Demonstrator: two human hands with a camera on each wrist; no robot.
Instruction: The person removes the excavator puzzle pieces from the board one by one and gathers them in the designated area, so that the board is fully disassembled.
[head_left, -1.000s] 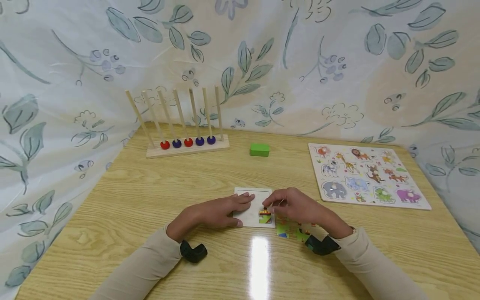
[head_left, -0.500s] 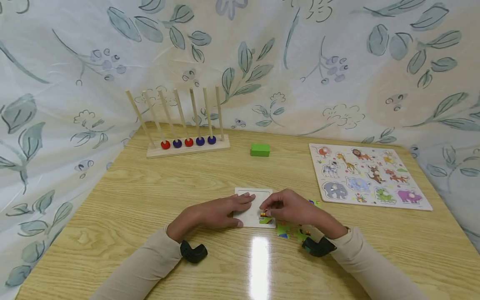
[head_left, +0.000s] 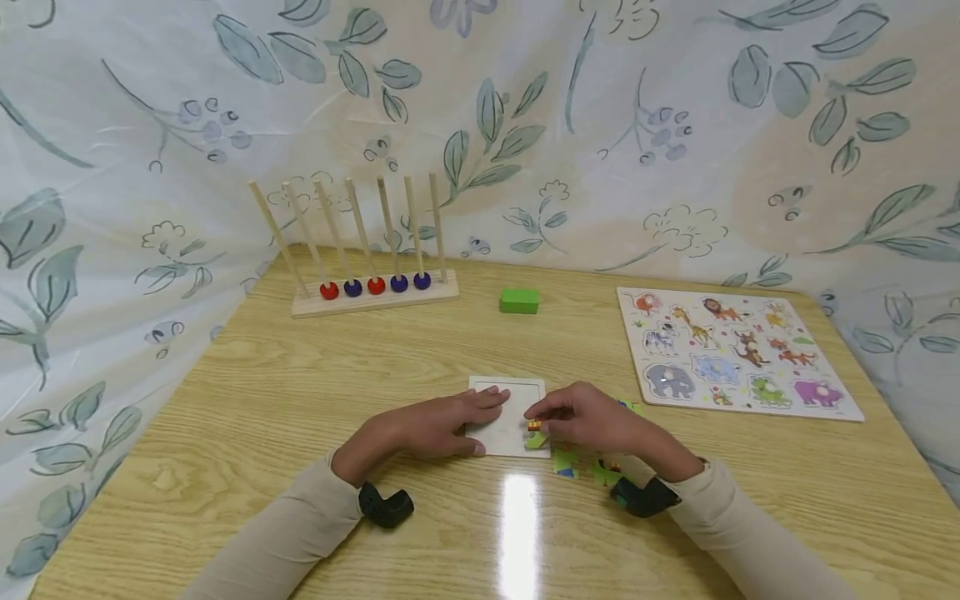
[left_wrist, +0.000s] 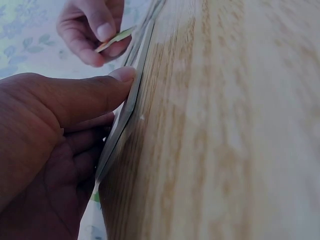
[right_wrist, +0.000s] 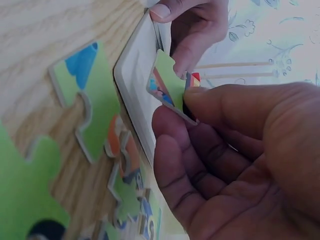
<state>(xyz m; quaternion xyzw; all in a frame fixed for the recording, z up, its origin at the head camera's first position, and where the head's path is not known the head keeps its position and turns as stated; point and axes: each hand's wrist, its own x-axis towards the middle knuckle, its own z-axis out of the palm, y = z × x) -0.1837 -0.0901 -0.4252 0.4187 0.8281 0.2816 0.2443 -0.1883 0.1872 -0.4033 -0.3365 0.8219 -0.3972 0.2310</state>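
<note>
My left hand [head_left: 442, 423] rests on the white puzzle tray [head_left: 498, 437] with its fingers laid over the tray and its thumb at the near edge. In the left wrist view, the thumb of that hand presses at the tray's rim. My right hand [head_left: 588, 421] pinches a jigsaw piece [right_wrist: 170, 80] between thumb and fingertips over the tray's right side. The piece is green with red, yellow and blue print, and it stands tilted in the right wrist view. Several loose jigsaw pieces [right_wrist: 92, 95] lie on the table beside the tray, partly hidden beneath my right hand and wrist.
A wooden rack [head_left: 375, 302] of upright rods with red and blue beads stands at the back left. The green block [head_left: 519, 301] sits behind the tray. To the right lies an animal peg puzzle [head_left: 738, 354]. A patterned cloth [head_left: 555, 125] hangs behind the wooden table [head_left: 300, 358].
My right hand has changed its hold on the jigsaw piece, which has turned and shifted slightly right over the tray. The left hand keeps its place.
</note>
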